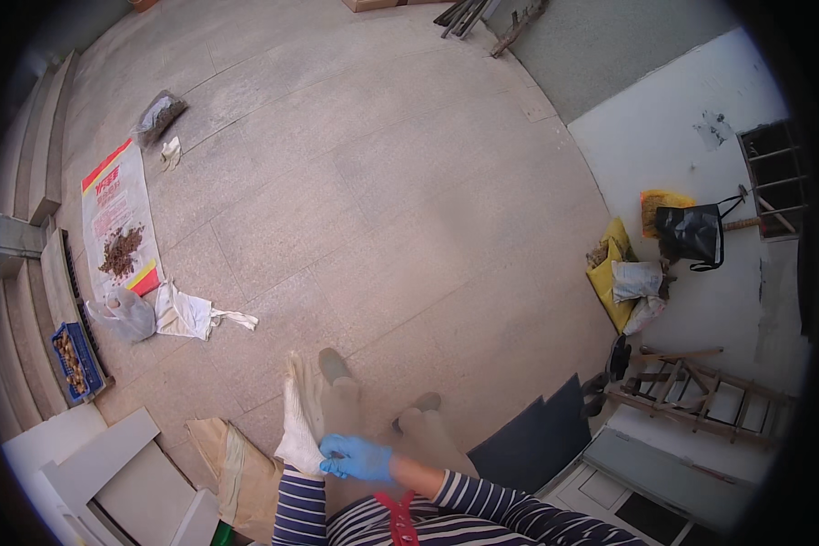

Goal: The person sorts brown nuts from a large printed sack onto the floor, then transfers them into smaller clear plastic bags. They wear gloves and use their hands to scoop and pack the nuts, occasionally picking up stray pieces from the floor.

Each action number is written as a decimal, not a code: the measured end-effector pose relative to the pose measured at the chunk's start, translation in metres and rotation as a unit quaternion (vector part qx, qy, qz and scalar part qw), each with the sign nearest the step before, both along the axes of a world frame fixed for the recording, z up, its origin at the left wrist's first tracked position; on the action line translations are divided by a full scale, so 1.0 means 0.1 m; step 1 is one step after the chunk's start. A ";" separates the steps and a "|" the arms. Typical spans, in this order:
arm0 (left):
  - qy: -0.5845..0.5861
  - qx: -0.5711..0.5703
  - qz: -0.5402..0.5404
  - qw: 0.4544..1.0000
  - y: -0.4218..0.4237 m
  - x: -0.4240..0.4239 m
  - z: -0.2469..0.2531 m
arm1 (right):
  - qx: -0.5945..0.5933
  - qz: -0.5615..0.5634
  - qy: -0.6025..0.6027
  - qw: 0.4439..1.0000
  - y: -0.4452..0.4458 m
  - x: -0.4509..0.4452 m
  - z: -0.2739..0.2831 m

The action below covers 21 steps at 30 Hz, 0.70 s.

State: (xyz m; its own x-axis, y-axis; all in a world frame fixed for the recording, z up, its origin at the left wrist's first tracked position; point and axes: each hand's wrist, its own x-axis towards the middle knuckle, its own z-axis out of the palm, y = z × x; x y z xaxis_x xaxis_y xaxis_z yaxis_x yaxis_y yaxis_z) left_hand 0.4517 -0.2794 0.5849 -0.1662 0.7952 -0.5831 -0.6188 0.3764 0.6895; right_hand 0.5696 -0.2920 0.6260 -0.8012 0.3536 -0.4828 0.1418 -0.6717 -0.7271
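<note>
A white knitted glove covers my left hand, which stretches forward from a striped sleeve. The glove's fingers look long and loose, and the hand's own fingers are hidden inside. My right hand wears a thin blue disposable glove. Its fingertips pinch the cuff of the white glove at my left wrist. Below both hands are my legs and shoes, partly blurred, on the tiled floor.
At left lie a printed sack with brown crumbs, a plastic bag, a white cloth and a blue crate by steps. Brown paper is near my left arm. At right are bags, a wooden ladder and a dark mat.
</note>
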 end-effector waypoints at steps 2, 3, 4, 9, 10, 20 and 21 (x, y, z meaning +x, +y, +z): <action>-0.026 0.008 0.028 0.999 0.16 -0.24 0.07 | -0.056 0.029 0.019 0.998 0.22 -0.20 -0.02; -0.020 0.011 0.045 0.999 0.23 -0.37 0.12 | -0.068 0.041 -0.003 0.997 0.30 -0.31 0.00; -0.008 0.010 0.072 0.997 0.32 -0.51 0.15 | -0.075 0.052 -0.031 0.995 0.40 -0.39 0.02; 0.131 0.035 0.352 0.926 0.67 -1.65 0.69 | -0.131 -0.057 -0.145 0.979 0.91 -0.43 -0.13; 0.146 0.057 0.380 0.912 0.81 -1.84 0.85 | -0.118 -0.106 -0.176 0.972 1.09 -0.22 -0.23; 0.132 -0.367 0.416 0.821 -0.15 -1.72 -0.44 | -0.065 -0.332 -0.329 0.882 3.32 1.60 -1.13; 0.015 -0.446 0.390 0.805 -0.11 -1.45 -0.42 | -0.065 -0.345 -0.338 0.874 3.60 1.75 -1.13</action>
State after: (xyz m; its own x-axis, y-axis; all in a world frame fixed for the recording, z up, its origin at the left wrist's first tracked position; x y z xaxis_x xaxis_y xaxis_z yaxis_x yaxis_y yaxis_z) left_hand 0.3067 -0.2901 0.5428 -0.4372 -0.2917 -0.8507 -0.8948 0.2357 0.3791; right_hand 0.7442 0.0675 0.5132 0.0633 0.5465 -0.8351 0.0383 -0.8374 -0.5452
